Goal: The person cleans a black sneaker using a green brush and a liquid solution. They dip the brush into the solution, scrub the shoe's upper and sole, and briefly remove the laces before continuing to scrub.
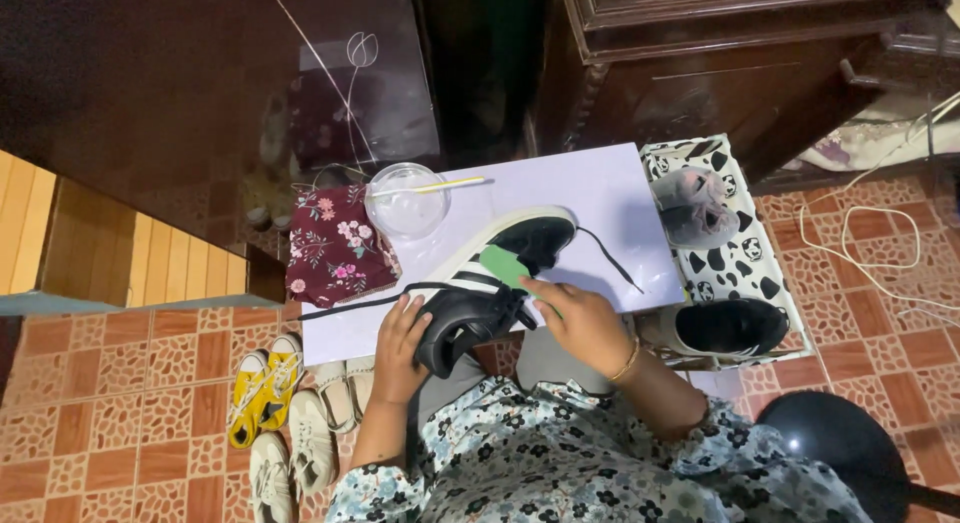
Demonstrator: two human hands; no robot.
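Note:
A black sneaker with a white sole and white stripes (pixel 480 283) lies on its side on a white board (pixel 590 198) across my lap. My left hand (pixel 398 345) grips its heel end. My right hand (pixel 580 321) holds a green brush (pixel 507 266) pressed against the sneaker's side near the laces. A loose black lace (pixel 612 260) trails over the board to the right.
A clear bowl (pixel 407 205) with a yellow toothbrush (pixel 440 187) and a maroon floral cloth (pixel 340 245) sit at the board's left. A spotted box (pixel 748 258) at the right holds the other sneaker (pixel 728 328) and a grey rag (pixel 693 205). Small shoes (pixel 285 408) lie on the tiled floor.

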